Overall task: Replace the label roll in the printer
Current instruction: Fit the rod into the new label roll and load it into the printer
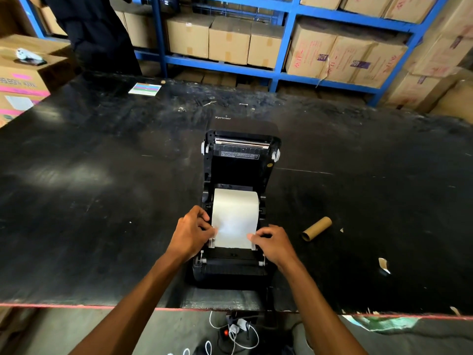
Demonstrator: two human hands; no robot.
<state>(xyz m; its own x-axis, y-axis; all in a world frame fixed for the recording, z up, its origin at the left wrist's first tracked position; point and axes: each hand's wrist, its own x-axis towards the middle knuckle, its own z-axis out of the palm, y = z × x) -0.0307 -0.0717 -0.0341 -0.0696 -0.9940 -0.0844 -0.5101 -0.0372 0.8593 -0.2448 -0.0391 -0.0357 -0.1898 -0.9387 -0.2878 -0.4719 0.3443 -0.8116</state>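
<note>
Now both hands pinch the label paper (234, 221) in the open printer (238, 201). Left hand (190, 233) grips its left edge, right hand (272, 243) its right.

Both hands (190, 233) (275, 243) press label paper (234, 216) into open printer (238, 201).

Under my hands runs a wide black worktable (76, 180), scuffed and glossy with soft light, its near edge trimmed in red. Beyond my hands, past the table's far side, blue metal shelving (284, 44) holds rows of cardboard boxes (229, 39). More cartons pile up far to my right (440, 60) and left (23, 80). Below my wrists, grey floor (64, 331) carries white cables (240, 334).
</note>
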